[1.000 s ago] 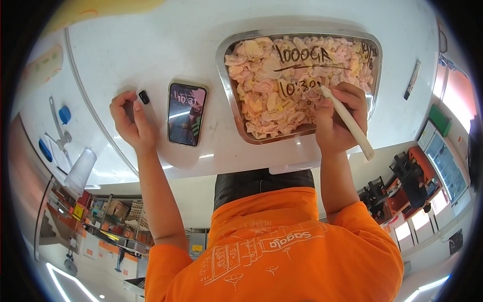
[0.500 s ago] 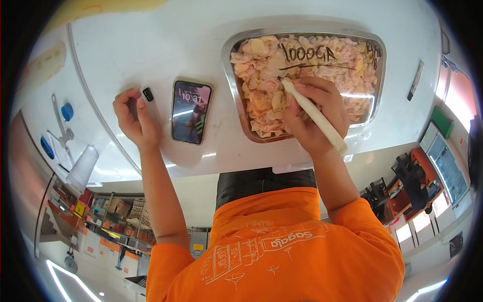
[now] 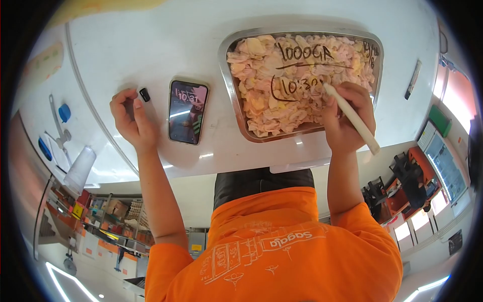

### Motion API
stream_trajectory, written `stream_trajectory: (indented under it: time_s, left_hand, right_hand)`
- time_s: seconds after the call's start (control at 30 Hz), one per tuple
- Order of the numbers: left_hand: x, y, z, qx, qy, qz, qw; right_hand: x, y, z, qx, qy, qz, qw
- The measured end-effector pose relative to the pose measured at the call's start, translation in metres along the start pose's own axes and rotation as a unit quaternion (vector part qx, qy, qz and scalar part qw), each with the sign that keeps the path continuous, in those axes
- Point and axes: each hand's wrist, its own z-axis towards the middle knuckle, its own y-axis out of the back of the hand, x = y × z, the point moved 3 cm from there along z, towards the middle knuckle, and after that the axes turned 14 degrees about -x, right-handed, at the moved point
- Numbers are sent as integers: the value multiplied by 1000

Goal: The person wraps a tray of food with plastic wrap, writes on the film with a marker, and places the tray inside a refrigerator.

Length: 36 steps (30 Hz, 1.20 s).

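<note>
A metal tray (image 3: 302, 134) is filled with pale pink, raw-looking pieces of meat (image 3: 274, 113), likely chicken skin, under a clear cover. Black handwriting (image 3: 307, 54) on the cover reads "1000GR", with "(10:30" below it. Held in my right hand (image 3: 352, 121) is a white marker (image 3: 354, 116), its tip at the end of the lower writing. My left hand (image 3: 132, 121) rests on the table left of a phone (image 3: 188, 111), fingers curled. A small black marker cap (image 3: 145, 94) is at its thumb and index fingertips, apparently pinched there. The phone screen shows 10:31.
On the white table (image 3: 226, 151), a pen-like item (image 3: 413, 79) lies to the right of the tray. A blue cap (image 3: 64, 113), a metal utensil (image 3: 59, 118) and a translucent cup (image 3: 80, 168) are at the far left.
My right hand has moved right with the marker, uncovering "(10:30" on the cover. My left hand, the cap and the phone stay essentially in place.
</note>
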Motion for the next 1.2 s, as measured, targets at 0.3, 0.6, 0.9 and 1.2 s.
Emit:
stream_trajectory:
  time_s: [0.3,0.6,0.9,1.2]
  left_hand:
    - [5,2,-1,-3,11,12,1000]
    - [5,2,-1,-7,13,7,1000]
    - [4,0,-2,-6,26,-3,1000]
    - [5,1,-3,-4,25,2,1000]
  right_hand:
    - [-4,5,-12,5,-52,4,999]
    - [21,-11,-32,96,53,111,988]
    - [25,-15,-27,106,82,79,988]
    - [24,-7,-30,116,63,104,986]
